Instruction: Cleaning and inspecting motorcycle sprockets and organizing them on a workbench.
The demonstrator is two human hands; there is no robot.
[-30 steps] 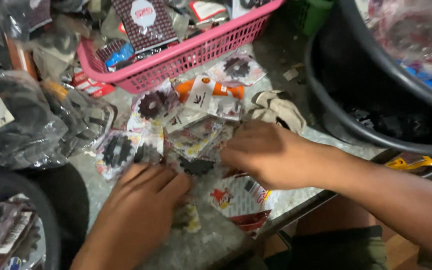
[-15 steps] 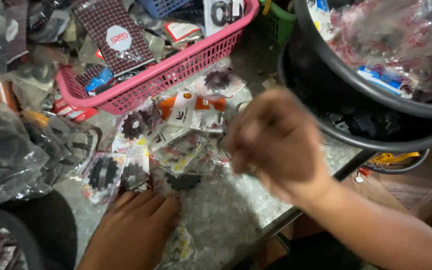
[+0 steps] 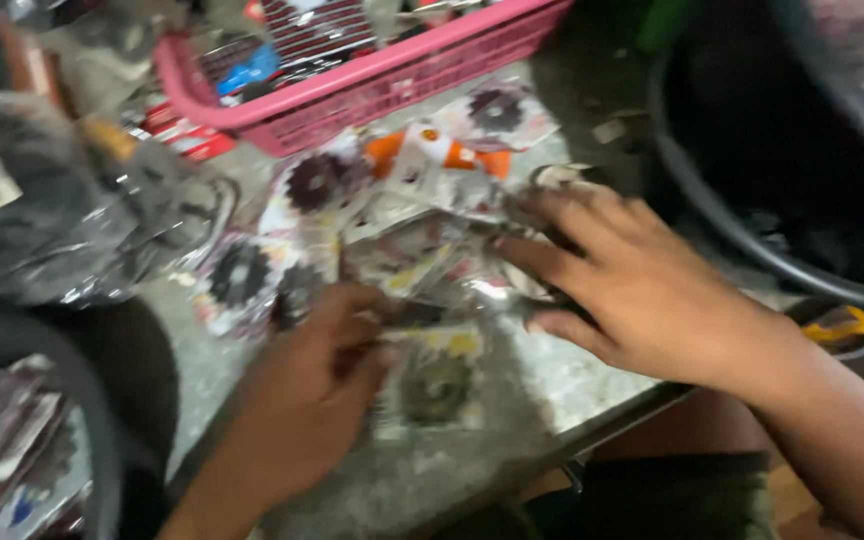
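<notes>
Glossy plastic sprocket packets [image 3: 422, 250] look slippery, light; left hand [image 3: 317, 385] pinches one packet's [image 3: 439, 385] edge at centre, right hand [image 3: 632, 285] lies spread flat.

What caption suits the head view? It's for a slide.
Two hands, left and right, spread over packets beside a pink basket.

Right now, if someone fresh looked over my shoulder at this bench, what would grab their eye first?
Probably the heap of clear plastic packets holding dark toothed sprockets, spread over the middle of the speckled grey tabletop. Both hands work in it: the left hand on a packet at the near edge, the right hand spread flat over the pile. Behind, a pink plastic lattice basket of packaged parts stands out; a big black tub sits at right.
</notes>
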